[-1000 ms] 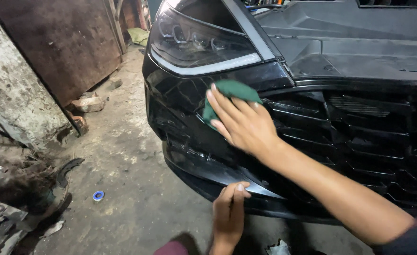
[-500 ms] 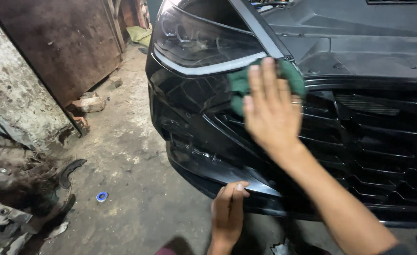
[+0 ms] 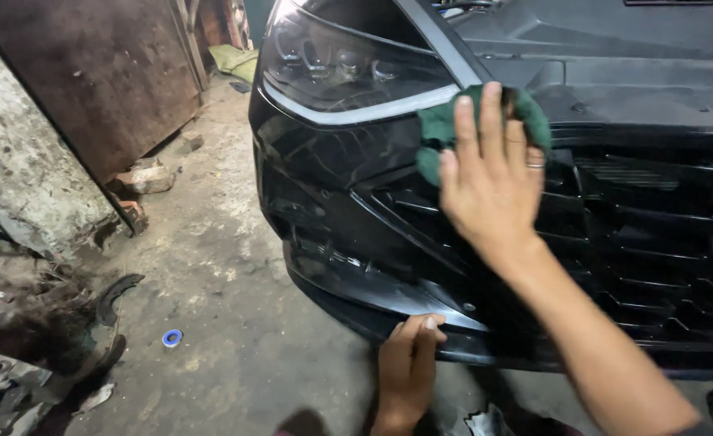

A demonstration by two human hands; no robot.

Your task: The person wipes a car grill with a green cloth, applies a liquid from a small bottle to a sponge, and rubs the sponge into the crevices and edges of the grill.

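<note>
Since a second ago your right hand point(image 3: 494, 182) has carried the green cloth point(image 3: 437, 129) up and across the black car's front point(image 3: 324, 161), from the lower corner panel to the top edge of the grille point(image 3: 655, 234), just under the headlight's point(image 3: 348, 64) bright trim strip. That hand lies flat with its fingers spread, its grip open, palm pressing the cloth against the bodywork; the cloth shows above and to the left of the fingertips. Your left hand point(image 3: 409, 367) has stayed put below it, fingertips curled over the lower lip of the bumper point(image 3: 356, 282), a light grip on that edge.

Well to the left of both hands, on the dirty concrete floor point(image 3: 227, 323), lies a small blue ring point(image 3: 172, 337). Beyond it are a dark curved scrap point(image 3: 114, 292), rubble and a stone point(image 3: 146, 178) at the foot of a rusty metal door point(image 3: 106, 73). Nothing sits between your hands and the panel; your own right forearm crosses the grille.
</note>
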